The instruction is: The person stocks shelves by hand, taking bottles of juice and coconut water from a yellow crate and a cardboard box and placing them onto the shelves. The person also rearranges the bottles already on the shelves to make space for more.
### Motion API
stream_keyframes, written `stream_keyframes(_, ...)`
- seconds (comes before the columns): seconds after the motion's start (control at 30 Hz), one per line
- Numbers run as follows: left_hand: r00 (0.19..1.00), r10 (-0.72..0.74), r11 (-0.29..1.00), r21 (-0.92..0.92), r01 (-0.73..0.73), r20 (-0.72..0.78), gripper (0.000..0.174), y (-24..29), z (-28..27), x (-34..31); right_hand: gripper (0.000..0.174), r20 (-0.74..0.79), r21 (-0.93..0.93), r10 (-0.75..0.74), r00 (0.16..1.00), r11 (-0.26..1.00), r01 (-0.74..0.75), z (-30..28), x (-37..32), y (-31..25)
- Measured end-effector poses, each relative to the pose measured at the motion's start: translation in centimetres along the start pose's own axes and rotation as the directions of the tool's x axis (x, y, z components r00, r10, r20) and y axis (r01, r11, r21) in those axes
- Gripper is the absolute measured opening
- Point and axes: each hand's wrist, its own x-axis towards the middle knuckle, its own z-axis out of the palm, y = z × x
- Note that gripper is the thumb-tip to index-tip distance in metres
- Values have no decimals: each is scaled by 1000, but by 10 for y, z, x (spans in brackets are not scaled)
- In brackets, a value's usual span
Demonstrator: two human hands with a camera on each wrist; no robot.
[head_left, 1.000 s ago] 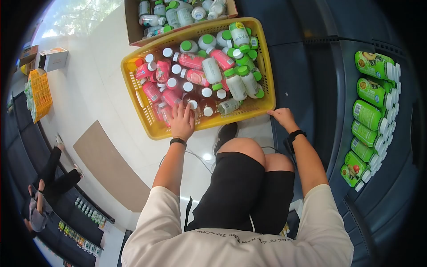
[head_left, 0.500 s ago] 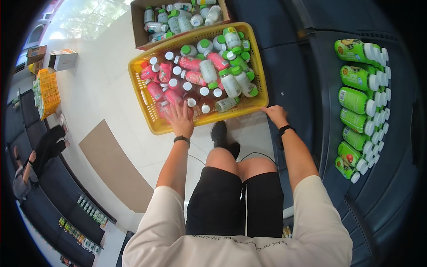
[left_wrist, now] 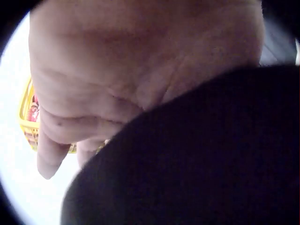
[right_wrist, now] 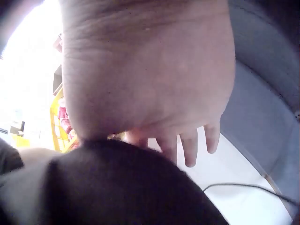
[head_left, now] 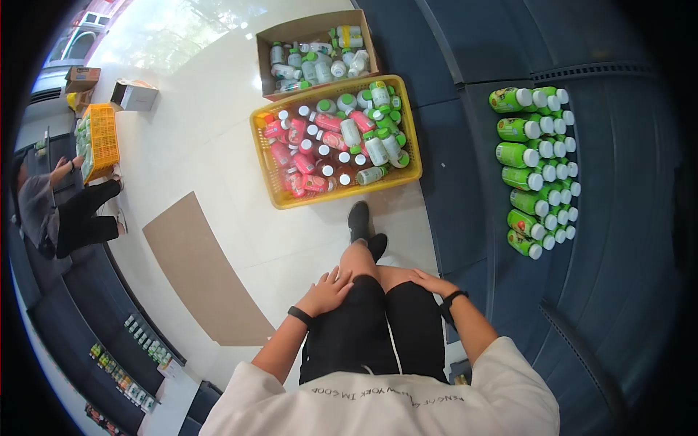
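Resting spread left grip point(head_left: 327, 292), spread right grip point(head_left: 433, 282) on shorts point(head_left: 356, 320). Could jolt basket point(head_left: 413, 145) ahead, spilling heaped bottles point(head_left: 350, 133).

Flat brown sheet point(head_left: 205, 276) on pale floor point(head_left: 211, 163), left of centre. Upper left: white box point(head_left: 136, 96), brown carton point(head_left: 83, 77) near it. Far left: second person point(head_left: 40, 209) beside orange-yellow crate point(head_left: 106, 134); dark shelving point(head_left: 52, 299) carries rows of small bottles point(head_left: 120, 378).
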Motion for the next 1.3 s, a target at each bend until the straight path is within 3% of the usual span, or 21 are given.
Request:
stream_keyframes(0.07, 999, -1, 1000, 1, 1, 45, 87, 15, 15, -17, 97, -71, 344, 48, 996, 939, -21, 34, -67, -27)
stream_keyframes(0.1, 998, 0, 1000, 1, 0, 62, 93, 17, 23, -21, 108, 49, 423, 138, 989, 894, -146, 46, -78, -10)
stream_keyframes(0.13, 999, 8, 997, 78, -11, 32, 107, 6, 36, -13, 109, 22, 363, 177, 984, 915, -173, 55, -97, -17)
stream_keyframes(0.17, 997, -20, 999, 52, 17, 69, 109, 6, 33, -9, 111, -6, 315, 218, 976, 927, -205, 67, -116, -23)
stream_keyframes(0.23, 980, -75, 997, 27, 71, 184, 113, 14, 25, -5, 110, 23, 396, 155, 988, 906, -152, 96, -122, 3)
stream_keyframes(0.27, 975, -96, 994, 61, 86, 199, 116, 14, 29, -2, 109, 96, 412, 139, 986, 896, -166, 87, -173, -70)
stream_keyframes(0.33, 967, -132, 988, 111, 110, 218, 121, 16, 29, 3, 108, 52, 400, 146, 988, 903, -154, 111, -168, -40)
stream_keyframes(0.37, 974, -125, 987, 122, 103, 188, 122, 14, 29, 9, 107, 32, 378, 141, 989, 915, -143, 114, -165, -30)
stream_keyframes(0.4, 980, -124, 986, 132, 104, 158, 122, 15, 28, 6, 105, 24, 386, 310, 950, 874, -295, 121, -170, -33)
stream_keyframes(0.57, 976, -219, 964, 158, 216, 5, 117, 13, 19, -43, 101, 120, 349, 248, 961, 896, -275, 126, -217, -37)
stream_keyframes(0.7, 942, -331, 916, 220, 336, -62, 132, 39, -18, -98, 110, 167, 265, 265, 950, 916, -302, 129, -240, -35)
stream_keyframes(0.73, 963, -268, 947, 184, 264, -4, 139, 12, -15, -76, 115, 159, 260, 302, 940, 906, -335, 131, -244, -38)
stream_keyframes(0.87, 939, -328, 903, 327, 279, 102, 140, -28, -8, -34, 119, 184, 476, 321, 929, 798, -370, 143, -240, -58)
stream_keyframes(0.97, 936, -313, 915, 314, 251, 163, 137, -45, 4, -22, 122, 256, 510, 257, 932, 783, -357, 162, -211, -50)
stream_keyframes(1.1, 941, -299, 924, 292, 245, 156, 128, -75, 17, -24, 124, 275, 492, 324, 905, 761, -422, 172, -215, -85)
stream_keyframes(1.2, 899, -415, 888, 279, 365, 144, 124, -62, 6, -50, 123, 231, 576, 342, 911, 707, -411, 186, -229, -94)
stream_keyframes(1.3, 910, -393, 899, 262, 350, 133, 122, -85, 2, -46, 123, 220, 586, 356, 908, 696, -415, 193, -242, -100)
